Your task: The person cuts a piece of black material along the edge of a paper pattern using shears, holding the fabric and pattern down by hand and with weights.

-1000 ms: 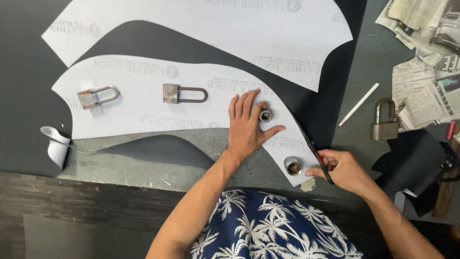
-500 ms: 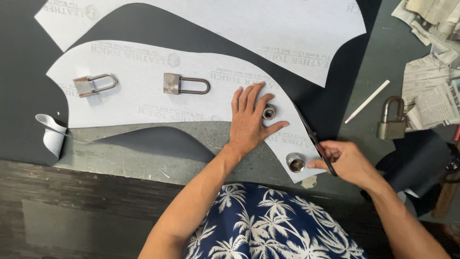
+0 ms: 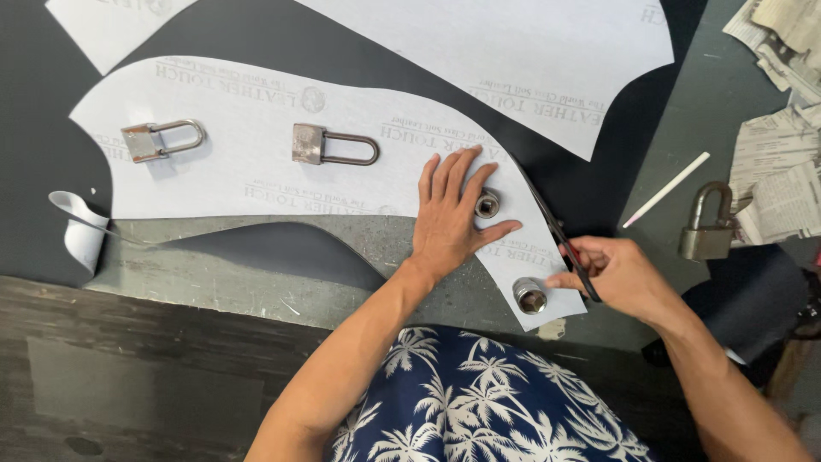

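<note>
A curved white paper pattern (image 3: 256,171) lies on dark sheet material (image 3: 564,180). My left hand (image 3: 453,214) presses flat on the pattern, fingers spread, beside a small metal socket (image 3: 487,203). My right hand (image 3: 620,275) grips dark scissors (image 3: 556,231), whose blades run along the pattern's right edge. A second metal socket (image 3: 530,296) rests on the pattern's lower tip, just left of my right hand. Two padlocks (image 3: 162,139) (image 3: 329,145) weigh down the pattern further left.
A larger white pattern piece (image 3: 513,51) lies at the top. A white chalk stick (image 3: 665,190) and a third padlock (image 3: 708,224) sit at right, near crumpled newspaper (image 3: 778,171). A curled paper strip (image 3: 81,227) lies at left. The worn table edge (image 3: 214,282) runs along the front.
The scissors have advanced further up along the pattern's right edge. My left hand stays pressed on the paper. The camera has shifted slightly.
</note>
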